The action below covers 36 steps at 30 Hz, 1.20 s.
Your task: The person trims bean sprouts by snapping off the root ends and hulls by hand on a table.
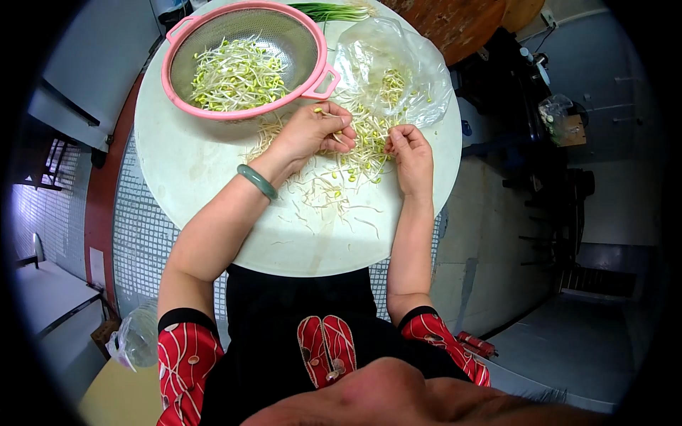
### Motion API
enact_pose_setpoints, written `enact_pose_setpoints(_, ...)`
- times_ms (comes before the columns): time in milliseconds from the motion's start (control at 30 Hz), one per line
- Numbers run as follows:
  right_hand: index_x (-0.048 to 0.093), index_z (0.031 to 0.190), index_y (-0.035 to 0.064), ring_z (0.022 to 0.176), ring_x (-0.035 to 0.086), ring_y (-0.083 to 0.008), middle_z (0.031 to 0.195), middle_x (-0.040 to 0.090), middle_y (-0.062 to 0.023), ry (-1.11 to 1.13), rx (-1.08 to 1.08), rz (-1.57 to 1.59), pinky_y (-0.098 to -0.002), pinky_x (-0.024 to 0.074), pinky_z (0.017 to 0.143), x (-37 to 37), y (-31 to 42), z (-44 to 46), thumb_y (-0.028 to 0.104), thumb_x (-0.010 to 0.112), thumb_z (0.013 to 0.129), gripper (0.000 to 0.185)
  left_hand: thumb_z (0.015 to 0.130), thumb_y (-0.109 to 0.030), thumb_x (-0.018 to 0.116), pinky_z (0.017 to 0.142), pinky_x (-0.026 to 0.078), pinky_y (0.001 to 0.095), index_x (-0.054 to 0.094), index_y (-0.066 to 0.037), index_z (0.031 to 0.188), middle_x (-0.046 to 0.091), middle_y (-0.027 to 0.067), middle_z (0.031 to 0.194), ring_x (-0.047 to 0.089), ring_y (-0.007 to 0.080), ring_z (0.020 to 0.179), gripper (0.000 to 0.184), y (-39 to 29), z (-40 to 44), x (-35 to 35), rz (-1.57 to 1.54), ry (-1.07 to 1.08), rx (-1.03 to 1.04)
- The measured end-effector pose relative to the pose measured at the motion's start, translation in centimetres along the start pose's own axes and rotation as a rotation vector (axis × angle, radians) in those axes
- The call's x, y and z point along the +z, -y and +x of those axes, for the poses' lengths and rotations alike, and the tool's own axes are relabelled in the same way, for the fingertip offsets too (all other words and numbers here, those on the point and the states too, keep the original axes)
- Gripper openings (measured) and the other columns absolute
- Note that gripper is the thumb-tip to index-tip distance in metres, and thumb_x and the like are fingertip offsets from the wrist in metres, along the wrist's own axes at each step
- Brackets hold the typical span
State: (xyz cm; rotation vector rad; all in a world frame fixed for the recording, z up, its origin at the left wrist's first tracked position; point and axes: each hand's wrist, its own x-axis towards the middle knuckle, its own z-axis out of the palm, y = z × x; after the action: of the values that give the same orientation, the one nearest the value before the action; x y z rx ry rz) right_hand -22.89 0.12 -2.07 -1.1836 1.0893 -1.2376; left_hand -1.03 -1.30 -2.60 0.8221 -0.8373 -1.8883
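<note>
My left hand (318, 133), with a green bangle (257, 182) on its wrist, pinches a bean sprout (328, 113) whose yellow head sticks up by the thumb. My right hand (412, 150) is closed at the fingertips over the right side of the loose sprout pile (368, 145); what it pinches is too small to make out. Thin root bits (327, 199) are scattered in front of the pile. Beyond my left hand stands a pink-rimmed colander (168, 71) with a heap of sprouts (238, 77) inside. A clear plastic bag (426, 71) holding more sprouts lies behind my right hand.
Everything rests on a round white table (185, 170), its near edge close to my body. Green onions (330, 11) lie at the far edge. A brown wooden surface (455, 25) stands beyond. At lower left, a clear plastic bag (138, 334) sits near a stool.
</note>
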Motion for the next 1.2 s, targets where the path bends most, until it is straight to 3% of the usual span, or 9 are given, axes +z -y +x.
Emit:
enact_pose_setpoints(167,0.063,0.098,-0.0001,0.074,0.057,-0.009,0.083,0.064,-0.003,0.135,0.049,0.05,-0.0218,0.0467,0.07,0.5,0.6,-0.5,0.011,0.062,0.092,0.013,0.094,-0.013,0.058,0.061,0.056,0.0225,0.055,-0.001,0.104,0.065,0.0105,0.086,0.067,0.0149,0.072,0.016,-0.2,-0.1,0.2,-0.006,-0.005,-0.005)
enact_pose_setpoints(567,0.065,0.105,-0.001,0.076,0.055,-0.0059,0.089,0.064,-0.0013,0.007,-0.047,-0.122,-0.019,0.0446,0.07,1.0,0.4,-0.4,0.006,0.063,0.091,0.016,0.094,-0.016,0.06,0.058,0.055,0.0225,0.056,0.0,0.102,0.065,0.0093,0.082,0.066,0.0136,0.067,0.018,0.3,-0.1,0.2,0.134,0.06,-0.023)
enact_pose_setpoints(767,0.067,0.102,0.0005,0.078,0.054,-0.0058,0.09,0.064,-0.0001,0.126,-0.083,-0.323,-0.0195,0.0442,0.073,1.1,0.3,-0.8,0.006,0.064,0.089,0.014,0.094,-0.015,0.058,0.056,0.053,0.0219,0.056,-0.001,0.1,0.065,0.0069,0.08,0.063,0.0106,0.064,0.015,0.4,0.0,-0.2,0.299,0.113,-0.033)
enact_pose_setpoints(867,0.068,0.099,0.0007,0.081,0.055,-0.0063,0.091,0.064,0.0,0.071,-0.12,-0.382,-0.0211,0.0448,0.074,0.9,0.2,-0.7,0.006,0.065,0.089,0.012,0.094,-0.015,0.057,0.056,0.053,0.022,0.056,-0.001,0.098,0.064,0.0057,0.079,0.062,0.0099,0.063,0.015,0.2,-0.2,0.2,0.29,0.077,-0.028)
enact_pose_setpoints(1067,0.069,0.096,-0.0003,0.083,0.056,-0.0079,0.093,0.064,-0.0019,0.069,-0.106,-0.183,-0.0214,0.0444,0.078,0.0,0.4,-0.6,0.004,0.064,0.088,0.01,0.096,-0.021,0.055,0.056,0.049,0.0225,0.056,-0.002,0.095,0.064,0.004,0.077,0.06,0.0086,0.063,0.018,0.4,0.3,-0.4,0.296,0.026,0.088)
enact_pose_setpoints(1200,0.069,0.097,0.0003,0.086,0.057,-0.0082,0.094,0.065,-0.0017,0.135,-0.232,-0.219,-0.0214,0.0445,0.079,0.0,0.6,-0.4,0.003,0.064,0.089,0.011,0.097,-0.022,0.054,0.056,0.046,0.0223,0.057,-0.003,0.092,0.061,0.0014,0.075,0.056,0.0072,0.061,0.02,0.1,-0.3,0.2,0.449,0.045,0.11)
